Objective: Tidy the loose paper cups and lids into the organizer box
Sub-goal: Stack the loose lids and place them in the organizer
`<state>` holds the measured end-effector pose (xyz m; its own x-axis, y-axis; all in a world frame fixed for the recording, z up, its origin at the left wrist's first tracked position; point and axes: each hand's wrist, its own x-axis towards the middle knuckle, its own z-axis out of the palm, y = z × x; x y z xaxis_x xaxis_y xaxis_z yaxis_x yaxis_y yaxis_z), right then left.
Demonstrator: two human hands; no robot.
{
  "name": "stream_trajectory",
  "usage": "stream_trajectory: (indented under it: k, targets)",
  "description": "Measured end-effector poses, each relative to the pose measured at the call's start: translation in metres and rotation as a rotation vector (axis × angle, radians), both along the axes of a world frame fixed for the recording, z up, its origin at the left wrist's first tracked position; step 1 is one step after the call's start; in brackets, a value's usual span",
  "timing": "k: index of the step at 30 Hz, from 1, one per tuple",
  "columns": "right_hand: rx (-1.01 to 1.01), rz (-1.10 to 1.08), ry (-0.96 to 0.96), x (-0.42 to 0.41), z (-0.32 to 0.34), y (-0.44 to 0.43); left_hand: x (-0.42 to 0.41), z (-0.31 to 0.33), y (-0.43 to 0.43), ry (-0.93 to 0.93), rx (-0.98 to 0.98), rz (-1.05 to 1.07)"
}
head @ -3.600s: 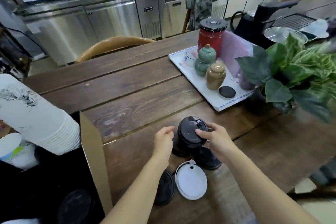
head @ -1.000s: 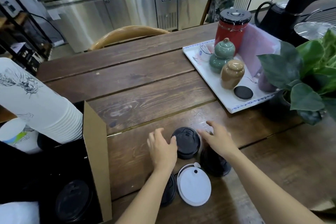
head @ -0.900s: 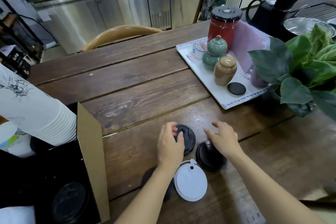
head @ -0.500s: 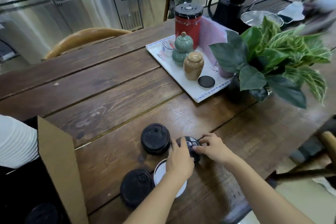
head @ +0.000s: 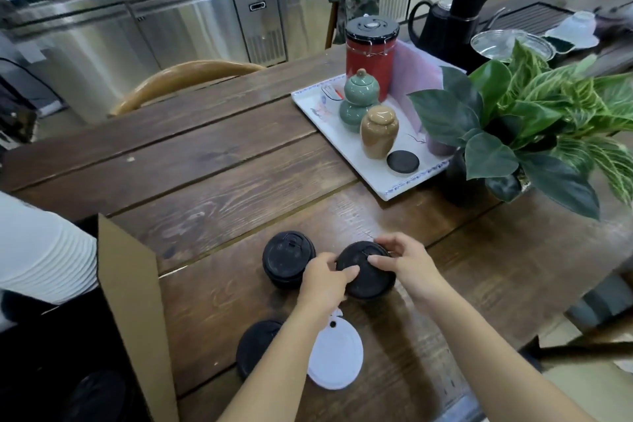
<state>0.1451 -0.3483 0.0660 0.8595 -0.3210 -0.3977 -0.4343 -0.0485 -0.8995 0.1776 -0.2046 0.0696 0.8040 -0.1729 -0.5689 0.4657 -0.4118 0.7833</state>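
Both hands hold one stack of black lids (head: 368, 279) just above the wooden table (head: 212, 195): my left hand (head: 325, 281) grips its left side, my right hand (head: 407, 267) its right and far rim. A second stack of black lids (head: 287, 259) stands on the table just left of it. Nearer me lie a single black lid (head: 255, 346) and a white lid (head: 337, 358), both partly hidden by my left forearm. The cardboard organizer box (head: 133, 301) stands open at the left, with a stack of white paper cups (head: 44, 250) lying in it.
A white tray (head: 346, 144) at the back right carries a red canister (head: 370, 55), a green jar (head: 359, 99), a tan jar (head: 378, 132) and a black coaster (head: 402, 162). A potted plant (head: 534, 116) stands right of it. A wooden chair back (head: 185, 79) is behind the table.
The first lid stack was set down on the table and let go. Both hands then moved right and took hold of the other black lid stack, which is now lifted slightly.
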Motion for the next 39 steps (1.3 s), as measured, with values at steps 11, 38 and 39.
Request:
stream_trajectory:
  k: [11,38,39]
  targets:
    - [-0.076,0.112,-0.085,0.037,0.02,0.041,0.031,0.043,0.061,0.03,-0.238,0.369]
    - [-0.055,0.243,0.121,0.059,-0.016,0.076,0.048,-0.001,0.092,0.105,-0.083,0.377]
    - [-0.012,0.244,0.143,0.059,-0.016,0.076,0.048,0.0,0.09,0.115,-0.107,0.356]
